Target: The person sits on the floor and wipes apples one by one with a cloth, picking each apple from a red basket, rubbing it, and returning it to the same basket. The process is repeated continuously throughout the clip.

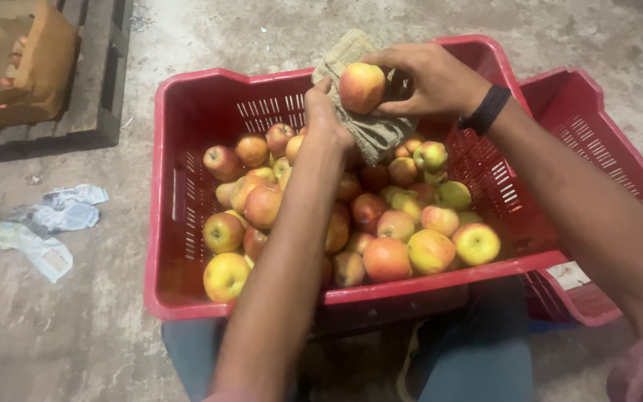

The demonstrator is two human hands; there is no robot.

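The person's right hand [429,78] is clenched around a single red-and-yellow apple [361,87], fingers curled over its top and far side, thumb under it. The apple is held in the air above the far part of a red plastic crate [164,223], pressed against a worn beige cloth [370,126]. The left hand [327,119] grasps that cloth from the near side, bunching it up against the apple; the cloth hangs down between the two hands, and one end sticks up behind the apple. A black band [487,109] sits on the right wrist.

Below the hands, the crate holds a heap of apples [381,223], red, orange and yellow-green, lying loose against one another and covering most of its bottom. The crate's slotted walls stand well above the fruit. A second red crate [597,149] lies just beside it on the right, partly under the right forearm.

Both crates rest on a rough concrete floor [83,320]. To the left, crumpled paper scraps [46,227] lie on the floor, well apart from the crate. At the upper left, a brown paper bag [16,59] sits on a dark wooden pallet [94,89]. The person's blue-trousered knees [470,357] show beneath the near edge of the crate.
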